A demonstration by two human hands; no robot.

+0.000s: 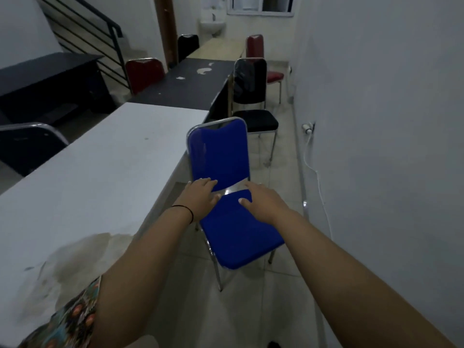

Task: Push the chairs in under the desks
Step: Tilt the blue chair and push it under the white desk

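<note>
Left hand [202, 197] and right hand [258, 200] spread flat on blue chair [241, 234], fingertips partly hidden

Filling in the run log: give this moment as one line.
stage: at blue chair | left hand: on backrest base | right hand: on seat | chair: beside white desk, not under it

My one view sits head-high (wide-angle), tilted forward and down along the aisle, close over the white table [100, 172] and blue chair [226, 156].
</note>
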